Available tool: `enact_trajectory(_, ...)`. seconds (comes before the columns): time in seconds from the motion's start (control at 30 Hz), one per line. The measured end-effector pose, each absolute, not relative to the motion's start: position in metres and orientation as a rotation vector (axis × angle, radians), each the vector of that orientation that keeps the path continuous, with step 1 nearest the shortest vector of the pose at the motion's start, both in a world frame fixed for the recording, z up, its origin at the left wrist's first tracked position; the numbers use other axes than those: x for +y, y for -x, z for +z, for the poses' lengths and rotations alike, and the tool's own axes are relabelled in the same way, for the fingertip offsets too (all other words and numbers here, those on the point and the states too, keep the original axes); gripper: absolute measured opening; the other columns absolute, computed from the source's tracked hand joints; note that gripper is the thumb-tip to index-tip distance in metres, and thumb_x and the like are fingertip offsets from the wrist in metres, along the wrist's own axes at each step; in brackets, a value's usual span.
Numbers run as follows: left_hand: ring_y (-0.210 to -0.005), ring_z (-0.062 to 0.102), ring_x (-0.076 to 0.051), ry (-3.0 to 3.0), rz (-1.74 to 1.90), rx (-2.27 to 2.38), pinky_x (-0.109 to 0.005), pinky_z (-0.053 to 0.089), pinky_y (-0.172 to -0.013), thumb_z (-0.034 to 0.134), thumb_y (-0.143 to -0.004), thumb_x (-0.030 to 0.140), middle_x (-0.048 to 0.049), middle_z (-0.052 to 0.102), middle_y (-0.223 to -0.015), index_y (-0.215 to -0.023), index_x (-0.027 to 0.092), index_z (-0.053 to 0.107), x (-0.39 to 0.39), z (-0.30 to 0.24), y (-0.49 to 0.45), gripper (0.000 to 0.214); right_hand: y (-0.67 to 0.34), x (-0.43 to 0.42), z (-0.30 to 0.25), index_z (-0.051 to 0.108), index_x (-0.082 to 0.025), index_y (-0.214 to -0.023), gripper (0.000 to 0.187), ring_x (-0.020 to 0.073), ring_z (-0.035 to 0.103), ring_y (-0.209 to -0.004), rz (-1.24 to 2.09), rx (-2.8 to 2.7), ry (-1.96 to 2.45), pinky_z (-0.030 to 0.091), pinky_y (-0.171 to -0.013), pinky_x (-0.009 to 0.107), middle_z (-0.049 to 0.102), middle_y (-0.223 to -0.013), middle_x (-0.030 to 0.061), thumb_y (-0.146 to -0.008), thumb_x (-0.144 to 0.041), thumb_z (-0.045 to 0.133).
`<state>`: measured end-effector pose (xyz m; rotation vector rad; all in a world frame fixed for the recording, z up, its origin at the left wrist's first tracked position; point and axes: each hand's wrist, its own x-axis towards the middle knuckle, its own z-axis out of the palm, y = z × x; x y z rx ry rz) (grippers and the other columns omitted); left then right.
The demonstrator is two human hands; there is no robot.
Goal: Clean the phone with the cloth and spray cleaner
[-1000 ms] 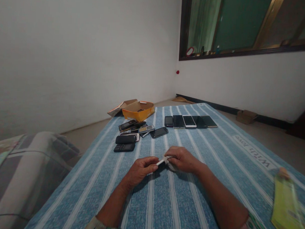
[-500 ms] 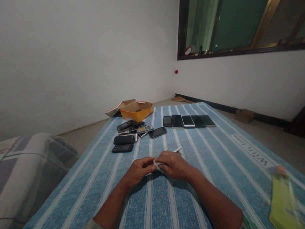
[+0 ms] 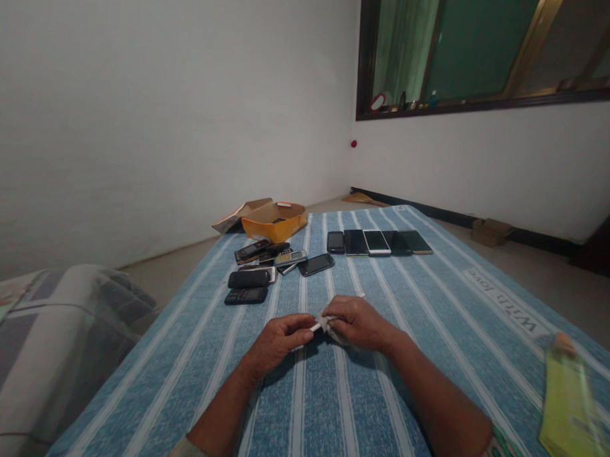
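Note:
Both hands meet low over the middle of the striped cover. My left hand (image 3: pixel 280 337) is closed, thumb and fingers pinching the end of a slim white item (image 3: pixel 315 327); most of it is hidden, so its kind cannot be told. My right hand (image 3: pixel 358 322) is closed round a crumpled whitish cloth (image 3: pixel 334 328), which touches the white item beside the left fingertips. A small white tip (image 3: pixel 361 295) shows just beyond the right knuckles; whether it belongs to the held item is unclear. Nearest to the hands lies a black smartphone (image 3: pixel 317 264).
Left of centre, several old mobile phones lie piled, a black keypad phone (image 3: pixel 246 295) in front. Behind stands an open orange box (image 3: pixel 275 226). A row of smartphones, one white (image 3: pixel 377 242), lies at the back. A yellow bottle (image 3: pixel 573 411) lies right, on the blue striped cover (image 3: pixel 323 422).
My right hand has slid slightly up and right with the cloth, away from the left fingertips, baring the white item's near end. Less of the white tip shows beyond the hand. My left hand hardly moved.

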<state>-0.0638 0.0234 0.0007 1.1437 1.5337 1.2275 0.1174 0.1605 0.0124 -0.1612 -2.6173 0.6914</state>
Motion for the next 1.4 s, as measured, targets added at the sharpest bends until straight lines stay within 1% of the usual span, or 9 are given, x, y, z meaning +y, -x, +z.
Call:
enact_trajectory(0.27, -0.096, 0.067, -0.03, -1.189, 1.208, 1.481, -0.045, 0.048, -0.094, 0.083, -0.068, 0.045, -0.0096, 0.078, -0.092, -0.096, 0.015, 0.079, 0.025, 0.006, 0.061, 0.041, -0.108, 0.147, 0.009, 0.069, -0.017, -0.092, 0.016, 0.0166, 0.057, -0.083, 0.599, -2.662, 0.098, 0.041, -0.076, 0.027, 0.064, -0.086, 0.0036, -0.088, -0.009, 0.057)
enact_trajectory(0.47, -0.096, 0.067, -0.029, -1.135, 1.227, 1.468, -0.045, 0.047, -0.096, 0.085, -0.066, 0.041, -0.0108, 0.077, -0.096, -0.099, 0.015, 0.079, 0.024, 0.001, 0.062, 0.042, -0.115, 0.159, 0.011, 0.072, -0.018, -0.102, 0.023, 0.0168, 0.061, -0.087, 0.725, -2.657, 0.082, 0.044, -0.08, 0.028, 0.067, -0.091, 0.0046, -0.088, -0.01, 0.056)
enact_trajectory(0.67, -0.096, 0.066, -0.029, -1.12, 1.225, 1.498, -0.043, 0.048, -0.091, 0.085, -0.064, 0.041, -0.0111, 0.076, -0.097, -0.097, 0.015, 0.079, 0.024, -0.001, 0.062, 0.043, -0.12, 0.168, 0.012, 0.074, -0.016, -0.102, 0.028, 0.0177, 0.064, -0.087, 0.806, -2.61, 0.167, 0.046, -0.082, 0.029, 0.07, -0.091, 0.0051, -0.083, -0.005, 0.057)
enact_trajectory(0.8, -0.092, 0.066, -0.027, -1.118, 1.231, 1.506, -0.041, 0.047, -0.09, 0.085, -0.065, 0.041, -0.0099, 0.076, -0.095, -0.098, 0.014, 0.078, 0.024, 0.0, 0.062, 0.043, -0.119, 0.162, 0.014, 0.074, -0.015, -0.1, 0.027, 0.0174, 0.063, -0.087, 0.772, -2.615, 0.175, 0.046, -0.083, 0.028, 0.069, -0.091, 0.0056, -0.084, -0.005, 0.056)
enact_trajectory(0.87, -0.091, 0.066, -0.026, -1.127, 1.232, 1.48, -0.041, 0.046, -0.089, 0.086, -0.065, 0.041, -0.0096, 0.076, -0.093, -0.098, 0.014, 0.078, 0.024, 0.0, 0.062, 0.043, -0.117, 0.157, 0.014, 0.073, -0.016, -0.098, 0.025, 0.0163, 0.062, -0.084, 0.759, -2.629, 0.179, 0.045, -0.079, 0.027, 0.068, -0.09, 0.0048, -0.084, -0.005, 0.056)
enact_trajectory(0.97, -0.09, 0.066, -0.026, -1.133, 1.235, 1.426, -0.041, 0.046, -0.09, 0.086, -0.065, 0.042, -0.0096, 0.076, -0.092, -0.098, 0.013, 0.078, 0.024, -0.002, 0.062, 0.045, -0.113, 0.151, 0.014, 0.072, -0.016, -0.093, 0.02, 0.0151, 0.06, -0.08, 0.717, -2.654, 0.135, 0.042, -0.075, 0.025, 0.065, -0.086, 0.0035, -0.085, -0.006, 0.056)
enact_trajectory(1.07, -0.091, 0.067, -0.027, -1.123, 1.238, 1.419, -0.042, 0.046, -0.092, 0.088, -0.064, 0.042, -0.0092, 0.077, -0.091, -0.101, 0.013, 0.077, 0.025, -0.003, 0.062, 0.048, -0.11, 0.146, 0.013, 0.069, -0.017, -0.088, 0.016, 0.0154, 0.057, -0.08, 0.658, -2.667, 0.079, 0.04, -0.074, 0.025, 0.062, -0.082, 0.0023, -0.087, -0.008, 0.056)
enact_trajectory(1.2, -0.094, 0.068, -0.028, -1.126, 1.221, 1.407, -0.044, 0.047, -0.093, 0.089, -0.063, 0.04, -0.0094, 0.078, -0.094, -0.103, 0.014, 0.077, 0.025, -0.003, 0.061, 0.049, -0.108, 0.14, 0.01, 0.067, -0.018, -0.088, 0.013, 0.016, 0.056, -0.083, 0.634, -2.67, 0.045, 0.04, -0.075, 0.026, 0.062, -0.085, 0.0024, -0.09, -0.012, 0.055)
enact_trajectory(1.4, -0.097, 0.068, -0.029, -1.073, 1.266, 1.38, -0.045, 0.047, -0.095, 0.091, -0.06, 0.034, -0.0085, 0.078, -0.096, -0.105, 0.015, 0.077, 0.025, -0.005, 0.061, 0.051, -0.107, 0.139, 0.011, 0.068, -0.017, -0.091, 0.013, 0.0158, 0.056, -0.083, 0.643, -2.688, 0.023, 0.04, -0.076, 0.027, 0.063, -0.088, 0.0033, -0.09, -0.012, 0.056)
